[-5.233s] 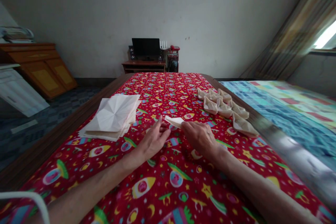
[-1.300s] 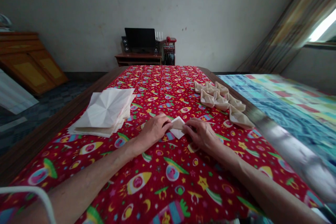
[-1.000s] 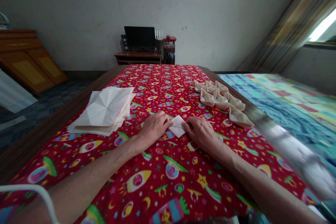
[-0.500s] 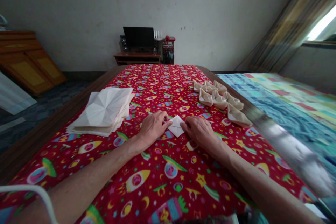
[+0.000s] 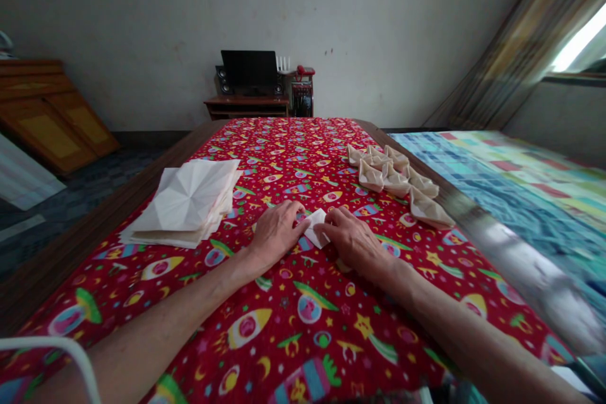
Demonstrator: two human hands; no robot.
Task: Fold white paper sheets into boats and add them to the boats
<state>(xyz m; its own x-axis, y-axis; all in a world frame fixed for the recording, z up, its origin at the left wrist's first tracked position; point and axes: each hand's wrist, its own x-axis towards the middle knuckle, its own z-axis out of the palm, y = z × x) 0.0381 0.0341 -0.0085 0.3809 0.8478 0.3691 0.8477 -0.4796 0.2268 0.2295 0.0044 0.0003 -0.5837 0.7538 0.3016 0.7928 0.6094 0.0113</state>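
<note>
Left hand (image 5: 278,229) and right hand (image 5: 354,238) pinch a folded paper (image 5: 317,218) at centre, partly covering it; stacked creased sheets (image 5: 184,202) lie centre-left, boat-shaped paper folds (image 5: 396,183) centre-right.

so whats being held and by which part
Small folded paper: left hand at its left corner, right hand over its right side; pinched or pressed, unclear.

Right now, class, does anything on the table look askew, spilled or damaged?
Only the stack of creased sheets, on the tablecloth left of the left hand, looks slightly askew: its edges don't line up, and lower sheets stick out. I see no spill or damage.
</note>
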